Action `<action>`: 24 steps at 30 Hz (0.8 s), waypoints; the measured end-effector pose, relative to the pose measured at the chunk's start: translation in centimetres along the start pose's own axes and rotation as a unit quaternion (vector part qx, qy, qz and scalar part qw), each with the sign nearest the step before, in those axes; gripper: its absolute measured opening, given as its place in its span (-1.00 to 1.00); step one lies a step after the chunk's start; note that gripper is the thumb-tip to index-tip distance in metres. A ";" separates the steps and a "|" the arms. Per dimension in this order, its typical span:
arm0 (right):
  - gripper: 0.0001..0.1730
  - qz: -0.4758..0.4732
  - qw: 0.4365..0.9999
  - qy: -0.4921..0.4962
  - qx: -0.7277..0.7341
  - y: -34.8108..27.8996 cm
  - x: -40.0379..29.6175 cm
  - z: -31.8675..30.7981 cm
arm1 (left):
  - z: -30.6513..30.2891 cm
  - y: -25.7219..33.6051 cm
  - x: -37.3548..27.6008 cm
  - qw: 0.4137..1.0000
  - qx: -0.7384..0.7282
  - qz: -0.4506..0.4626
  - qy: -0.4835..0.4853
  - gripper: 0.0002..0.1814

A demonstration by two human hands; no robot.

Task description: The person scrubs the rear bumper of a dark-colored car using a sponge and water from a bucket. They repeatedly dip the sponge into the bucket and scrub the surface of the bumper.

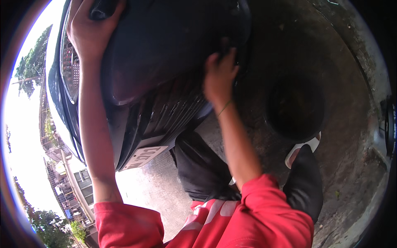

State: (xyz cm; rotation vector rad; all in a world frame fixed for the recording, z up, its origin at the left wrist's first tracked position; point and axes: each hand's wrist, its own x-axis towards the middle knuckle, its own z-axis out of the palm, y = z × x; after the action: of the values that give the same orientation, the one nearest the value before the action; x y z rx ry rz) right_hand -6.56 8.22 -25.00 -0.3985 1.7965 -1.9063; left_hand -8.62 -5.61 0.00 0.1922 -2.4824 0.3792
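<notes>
A dark car's bumper (149, 55) fills the upper middle of the head view, with a headlight (69, 68) at its left side and a grille (170, 108) of slats lower down. My left hand (93, 31) is at the upper left over the bodywork, its fingers curved around a dark object (102, 9) that I cannot identify. My right hand (220, 71) is blurred and lies close to the bumper's right part, fingers spread; a dark shape near its fingertips is too unclear to tell whether it is held. A thin band circles my right wrist.
A round dark bucket (294, 108) stands on the concrete floor (344, 124) at the right, beside my shoe (293, 155). A licence plate (144, 157) is fixed to the car below the grille. A wheel-like dark object (391, 124) is at the far right edge.
</notes>
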 end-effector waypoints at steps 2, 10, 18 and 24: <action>-0.20 -0.150 0.988 -0.024 -0.006 -4.4 -5.2 2.1 | 0.3 -0.1 -0.2 1.000 0.027 0.000 -0.003 -0.76; -0.19 0.050 0.998 0.031 0.033 4.5 1.9 0.4 | -2.0 -1.3 1.2 0.987 0.121 0.108 -0.016 -0.73; -0.17 -0.247 0.958 -0.090 -0.111 -3.8 -7.3 2.5 | -0.2 0.1 0.2 0.993 0.047 0.108 0.029 -0.77; -0.21 -0.029 0.999 0.022 0.014 1.0 -2.2 1.4 | 0.3 -0.1 0.2 1.000 -0.014 0.021 0.016 -0.77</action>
State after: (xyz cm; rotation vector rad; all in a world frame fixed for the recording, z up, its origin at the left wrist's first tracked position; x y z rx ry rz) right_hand -3.85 8.19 -25.62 -0.4046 1.8035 -1.9915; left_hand -8.91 -5.85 -0.09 0.1225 -2.4615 0.3621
